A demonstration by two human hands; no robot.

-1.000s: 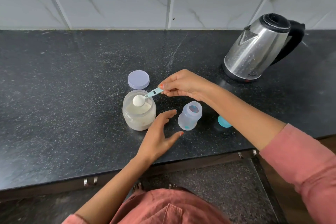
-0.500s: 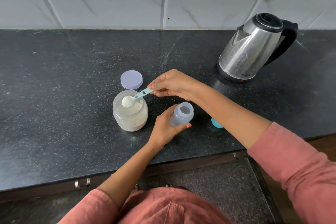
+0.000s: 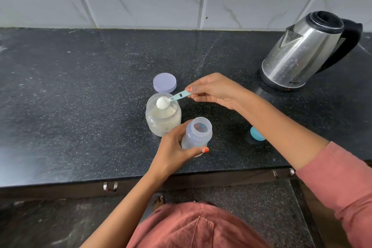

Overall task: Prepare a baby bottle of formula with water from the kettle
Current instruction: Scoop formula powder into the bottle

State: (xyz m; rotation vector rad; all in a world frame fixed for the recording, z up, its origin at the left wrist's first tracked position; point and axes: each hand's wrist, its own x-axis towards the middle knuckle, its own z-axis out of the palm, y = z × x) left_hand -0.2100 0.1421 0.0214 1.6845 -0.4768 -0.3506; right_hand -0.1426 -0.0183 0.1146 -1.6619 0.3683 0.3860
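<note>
Bottle (image 3: 198, 135) in left hand (image 3: 173, 151) is beside jar (image 3: 163, 121); right hand (image 3: 215, 90) holds scoop (image 3: 171, 100) above.

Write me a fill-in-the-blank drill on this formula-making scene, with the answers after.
1. The right hand pinches the handle of a heaped ____.
2. The left hand grips the open baby ____.
3. The powder hangs over the uncapped ____, whose purple lid lies behind it.
4. The steel ____ stands at the far right, untouched.

Answers: scoop; bottle; jar; kettle.
</note>
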